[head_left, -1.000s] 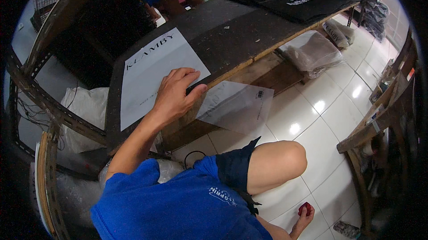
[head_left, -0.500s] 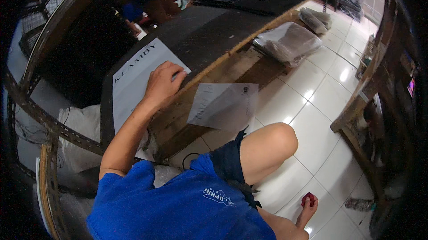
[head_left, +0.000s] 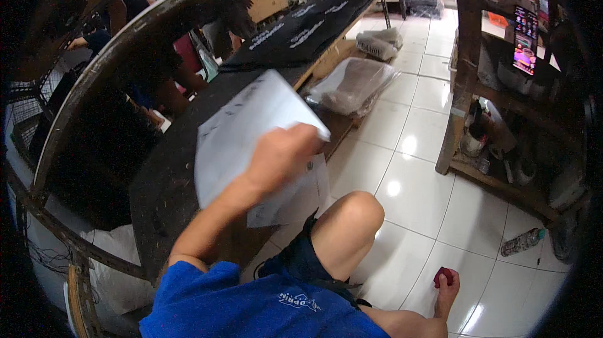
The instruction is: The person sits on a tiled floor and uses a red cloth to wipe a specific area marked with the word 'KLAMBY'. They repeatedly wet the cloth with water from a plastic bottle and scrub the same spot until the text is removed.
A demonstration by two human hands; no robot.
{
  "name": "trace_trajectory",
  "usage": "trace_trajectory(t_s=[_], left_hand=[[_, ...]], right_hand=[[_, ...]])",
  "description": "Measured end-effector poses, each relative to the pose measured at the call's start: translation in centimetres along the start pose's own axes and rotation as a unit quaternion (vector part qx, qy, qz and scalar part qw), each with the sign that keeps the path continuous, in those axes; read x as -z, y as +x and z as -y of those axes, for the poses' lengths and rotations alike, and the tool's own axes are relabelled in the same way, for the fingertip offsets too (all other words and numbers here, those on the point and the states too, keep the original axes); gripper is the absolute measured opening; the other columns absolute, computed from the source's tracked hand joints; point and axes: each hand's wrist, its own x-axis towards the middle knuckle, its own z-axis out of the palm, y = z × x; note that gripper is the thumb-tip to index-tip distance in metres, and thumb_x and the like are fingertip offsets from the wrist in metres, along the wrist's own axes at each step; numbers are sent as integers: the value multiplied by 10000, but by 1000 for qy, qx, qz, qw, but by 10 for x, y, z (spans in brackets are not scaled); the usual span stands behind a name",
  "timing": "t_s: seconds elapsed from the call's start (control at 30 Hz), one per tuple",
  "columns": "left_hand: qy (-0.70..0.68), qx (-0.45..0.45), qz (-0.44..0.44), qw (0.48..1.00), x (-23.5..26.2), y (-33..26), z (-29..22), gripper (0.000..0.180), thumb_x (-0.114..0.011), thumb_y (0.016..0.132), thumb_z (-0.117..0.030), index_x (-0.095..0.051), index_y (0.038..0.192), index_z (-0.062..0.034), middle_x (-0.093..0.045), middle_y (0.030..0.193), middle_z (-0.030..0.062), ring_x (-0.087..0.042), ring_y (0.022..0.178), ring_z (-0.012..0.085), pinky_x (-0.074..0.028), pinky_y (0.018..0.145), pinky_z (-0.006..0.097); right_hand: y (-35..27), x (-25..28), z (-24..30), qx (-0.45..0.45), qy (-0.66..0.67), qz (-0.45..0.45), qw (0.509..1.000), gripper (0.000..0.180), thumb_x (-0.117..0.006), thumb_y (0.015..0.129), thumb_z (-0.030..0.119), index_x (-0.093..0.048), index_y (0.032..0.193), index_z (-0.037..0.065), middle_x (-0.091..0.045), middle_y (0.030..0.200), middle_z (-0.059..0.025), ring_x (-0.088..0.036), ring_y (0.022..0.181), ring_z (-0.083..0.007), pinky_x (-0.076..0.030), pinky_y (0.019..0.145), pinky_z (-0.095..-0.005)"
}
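Observation:
My left hand [head_left: 282,152] grips a flat white packet [head_left: 242,130] by its near right edge. The packet is raised and tilted above the dark table top [head_left: 163,193], and it is blurred by motion. A second, clear flat bag [head_left: 298,196] with a paper in it hangs over the table's front edge just below my hand. My right hand [head_left: 445,280] hangs low over the white floor tiles beside my bare knee [head_left: 352,215]. Its fingers are curled around a small red object [head_left: 442,273].
Dark printed garments [head_left: 301,27] lie spread on the far part of the long table. Bagged bundles [head_left: 355,83] rest on a low shelf by the floor. A wooden rack [head_left: 502,112] with clutter stands to the right, a plastic bottle [head_left: 521,242] lying near it. Other people stand behind the table at upper left.
My left hand lay flat on the white packet on the table; now the packet is lifted and tilted in that hand. The view has swung toward the right.

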Motion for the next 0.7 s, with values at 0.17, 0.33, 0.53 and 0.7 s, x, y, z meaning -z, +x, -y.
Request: trace_trajectory(t_s=[0.17, 0.33, 0.53, 0.7], left_hand=[[-164, -183, 105, 964, -60, 35, -68, 85, -599, 831, -117, -575, 909, -92, -617, 783, 103, -584, 612, 316, -478, 571, 421], [-250, -387, 198, 865, -126, 70, -105, 113, -605, 843, -130, -559, 944, -111, -627, 823, 34, -581, 612, 258, -462, 578, 368], [-169, -642, 373, 648, -211, 24, -156, 146, -497, 873, -161, -536, 1004, -112, -668, 921, 37, -648, 698, 239, -489, 714, 384], [-175, -708, 400, 555, -262, -31, -185, 176, -489, 869, -158, -544, 1034, -128, -653, 1003, 22, -664, 858, 200, -478, 821, 347]], right_hand=[[-15, 10, 15, 13, 31, 13, 999, 140, -609, 881, 102, -598, 1007, 39, -597, 823, -20, -530, 726, -113, -450, 643, -261], [-22, 10, 40, 21, 62, -46, 997, 130, -589, 903, 90, -608, 1010, 20, -611, 833, -26, -528, 733, -115, -438, 669, -272], [-61, 37, 36, -23, 196, -123, 972, 283, -613, 904, 102, -546, 1168, 27, -640, 1021, -114, -671, 865, -218, -589, 717, -340], [-79, 45, 10, -48, 257, -156, 952, 280, -601, 908, 87, -540, 1172, 17, -643, 1028, -130, -671, 887, -238, -586, 738, -348]])
